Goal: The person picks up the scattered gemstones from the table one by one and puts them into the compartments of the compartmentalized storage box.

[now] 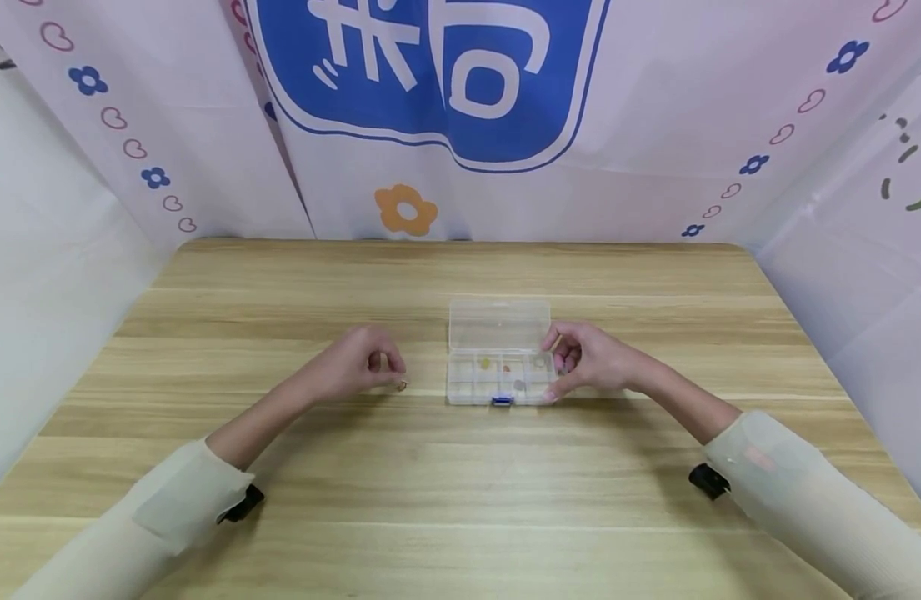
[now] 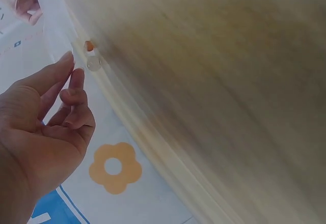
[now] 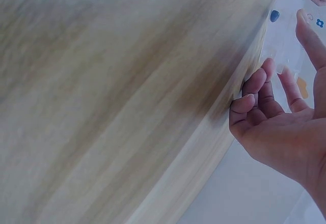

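My left hand [image 1: 358,362] pinches a small trinket [image 1: 402,385] between thumb and fingertips, just left of a clear plastic compartment box [image 1: 460,387]. In the left wrist view the trinket shows a clear round part [image 2: 93,63] and an orange part [image 2: 89,46]; its exact kind is unclear. At the box's right end, my right hand [image 1: 598,358] grips it, thumb at the front corner and forefinger towards the back. The lid [image 1: 499,325] stands open at the rear. Inside lie a yellow piece [image 1: 485,363], a reddish piece [image 1: 507,368] and a greyish piece [image 1: 519,385].
The box has a blue latch [image 1: 503,401] at its front. It rests on a wood-grain table [image 1: 445,500]. Behind the table hangs a white printed cloth [image 1: 640,150], with more white cloth at both sides.
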Demonstrator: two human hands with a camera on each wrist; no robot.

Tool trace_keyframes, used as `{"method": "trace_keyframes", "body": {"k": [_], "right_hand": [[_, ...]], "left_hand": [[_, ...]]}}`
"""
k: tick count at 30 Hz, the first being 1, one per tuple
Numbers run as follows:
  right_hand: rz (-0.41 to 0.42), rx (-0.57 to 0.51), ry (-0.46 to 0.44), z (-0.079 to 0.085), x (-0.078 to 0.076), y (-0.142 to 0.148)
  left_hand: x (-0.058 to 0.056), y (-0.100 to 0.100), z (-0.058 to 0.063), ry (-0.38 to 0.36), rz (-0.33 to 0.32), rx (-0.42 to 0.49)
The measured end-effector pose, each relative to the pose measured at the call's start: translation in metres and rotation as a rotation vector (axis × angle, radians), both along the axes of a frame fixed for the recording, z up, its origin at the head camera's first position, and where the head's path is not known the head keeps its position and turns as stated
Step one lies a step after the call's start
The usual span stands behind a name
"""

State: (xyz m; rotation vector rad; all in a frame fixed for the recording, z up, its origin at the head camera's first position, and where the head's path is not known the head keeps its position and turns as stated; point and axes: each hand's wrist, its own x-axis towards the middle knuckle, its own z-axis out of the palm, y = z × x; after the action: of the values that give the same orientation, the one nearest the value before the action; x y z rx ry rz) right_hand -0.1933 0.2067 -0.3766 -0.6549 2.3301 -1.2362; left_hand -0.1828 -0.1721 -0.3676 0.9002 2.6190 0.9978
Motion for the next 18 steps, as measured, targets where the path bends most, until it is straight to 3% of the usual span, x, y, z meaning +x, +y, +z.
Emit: {"method": "trace_keyframes", "body": {"k": [10, 18], "right_hand": [[0.004, -0.003, 0.0, -0.0011, -0.0009, 0.0009], [0.004, -0.004, 0.003, -0.0002, -0.0001, -0.0004]], "left_hand": [[0.0037, -0.0005, -0.0029, -0.008, -0.006, -0.018], [0.0042, 0.0016, -0.0047, 0.027, -0.023, -0.03]]}}
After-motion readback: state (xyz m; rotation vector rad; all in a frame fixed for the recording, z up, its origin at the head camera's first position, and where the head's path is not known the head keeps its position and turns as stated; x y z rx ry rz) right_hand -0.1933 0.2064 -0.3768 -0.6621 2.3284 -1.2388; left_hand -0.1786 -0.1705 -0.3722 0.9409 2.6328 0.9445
